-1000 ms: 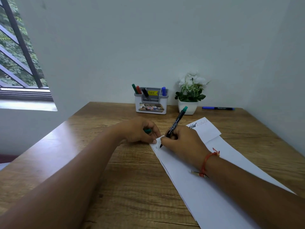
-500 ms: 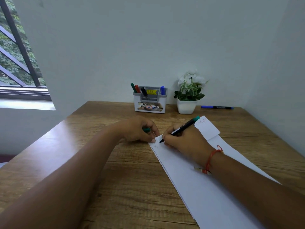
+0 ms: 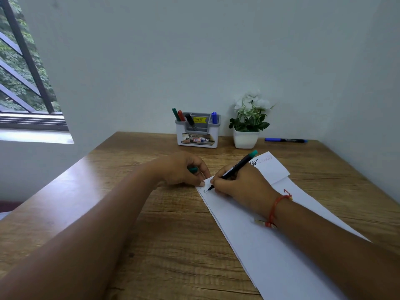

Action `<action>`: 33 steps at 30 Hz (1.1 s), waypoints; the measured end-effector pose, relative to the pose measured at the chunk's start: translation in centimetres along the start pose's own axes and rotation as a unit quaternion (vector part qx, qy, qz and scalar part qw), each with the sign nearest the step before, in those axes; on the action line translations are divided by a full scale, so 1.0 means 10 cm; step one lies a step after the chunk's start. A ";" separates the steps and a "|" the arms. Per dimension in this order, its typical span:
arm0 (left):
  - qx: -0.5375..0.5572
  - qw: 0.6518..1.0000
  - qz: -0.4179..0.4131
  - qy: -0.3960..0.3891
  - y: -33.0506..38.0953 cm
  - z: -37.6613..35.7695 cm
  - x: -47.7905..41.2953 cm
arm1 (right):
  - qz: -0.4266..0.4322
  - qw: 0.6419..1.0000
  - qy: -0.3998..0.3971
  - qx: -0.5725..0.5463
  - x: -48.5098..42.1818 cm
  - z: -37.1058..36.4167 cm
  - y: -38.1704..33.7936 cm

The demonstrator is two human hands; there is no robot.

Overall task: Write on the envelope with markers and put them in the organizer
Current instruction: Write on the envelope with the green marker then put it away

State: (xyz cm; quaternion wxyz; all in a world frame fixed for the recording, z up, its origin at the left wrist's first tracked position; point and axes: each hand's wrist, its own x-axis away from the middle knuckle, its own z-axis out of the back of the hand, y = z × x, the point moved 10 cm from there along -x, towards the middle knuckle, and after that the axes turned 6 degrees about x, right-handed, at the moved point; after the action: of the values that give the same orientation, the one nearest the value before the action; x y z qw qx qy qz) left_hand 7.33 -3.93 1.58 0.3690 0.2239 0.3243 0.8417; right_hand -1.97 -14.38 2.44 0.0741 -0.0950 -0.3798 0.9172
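On the brown wooden table [image 3: 173, 234], writing on the long white paper envelope [image 3: 270, 245] near its far left corner. Gripping the thin black marker with the green end [image 3: 238, 166] tight in the curled fingers of the right hand [image 3: 240, 187], and touching its dark tip to the smooth paper. Tilting the marker's long body up and away to the right, green end pointing toward the back wall. Holding the small green cap [image 3: 192, 169] inside the curled fingers of the left hand [image 3: 181, 169], and pressing one fingertip on the envelope's edge, just beside the marker tip. Probably needing that cap next, and finding it just left of the tip, so close for both hands. Looking ahead to the grey and white plastic organizer [image 3: 197, 135] at the back by the wall, well apart from both hands, a little nearer the left one, with four standing markers [image 3: 181, 116] inside. Leaving a thin blue marker [image 3: 285, 140] lying flat by the white flower pot [image 3: 245, 140].
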 end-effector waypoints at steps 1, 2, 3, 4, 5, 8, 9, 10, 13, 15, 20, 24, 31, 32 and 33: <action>0.001 1.000 0.001 0.000 0.00 0.00 0.00 | -0.002 1.000 0.002 -0.004 0.00 0.01 0.00; 0.001 1.000 0.002 -0.001 0.00 0.00 0.01 | -0.004 1.000 0.006 -0.010 0.00 0.02 0.01; 0.003 1.000 0.004 -0.002 0.00 -0.01 0.01 | -0.006 1.000 0.009 -0.013 0.00 0.02 0.01; 0.006 1.000 0.004 -0.001 -0.01 -0.01 0.01 | -0.007 1.000 0.009 -0.014 0.00 0.02 0.02; 0.011 1.000 0.004 0.000 -0.01 -0.01 0.01 | -0.006 1.000 0.007 -0.012 0.00 0.01 0.01; 0.008 1.000 0.003 -0.001 0.00 -0.01 0.02 | -0.001 1.000 0.003 -0.005 0.00 -0.01 -0.01; 0.007 1.000 0.002 0.000 0.00 -0.01 0.02 | 0.000 1.000 0.007 -0.003 0.00 0.00 -0.01; 0.008 1.000 0.001 0.001 0.00 -0.01 0.01 | 0.001 1.000 0.011 -0.002 0.00 0.00 -0.01; 0.006 1.000 -0.001 0.003 0.01 0.00 0.02 | 0.002 1.000 0.009 0.004 0.00 0.01 0.00; 0.001 1.000 -0.001 0.003 0.01 0.00 0.02 | 0.000 1.000 0.002 0.002 0.00 -0.01 0.00; 0.002 1.000 -0.003 0.004 0.01 0.00 0.02 | 0.002 1.000 0.010 0.012 -0.01 0.01 0.01; 0.005 1.000 -0.001 0.004 0.01 0.00 0.03 | -0.002 1.000 0.001 0.007 -0.01 0.00 0.00; 0.009 1.000 0.005 0.002 0.01 -0.01 0.04 | -0.026 0.999 0.023 -0.004 -0.04 0.06 0.07; 0.009 1.000 0.006 0.000 0.01 -0.01 0.04 | -0.032 0.999 0.031 -0.012 -0.05 0.09 0.09; 0.009 1.000 0.006 -0.001 0.01 -0.01 0.04 | -0.035 0.999 0.034 -0.014 -0.05 0.11 0.10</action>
State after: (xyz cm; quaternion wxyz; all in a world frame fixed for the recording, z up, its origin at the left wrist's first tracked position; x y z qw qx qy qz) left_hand 6.99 -3.74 1.64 0.3621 0.2300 0.3297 0.8410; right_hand -1.81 -15.95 2.51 0.1179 -0.1133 -0.3932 0.9048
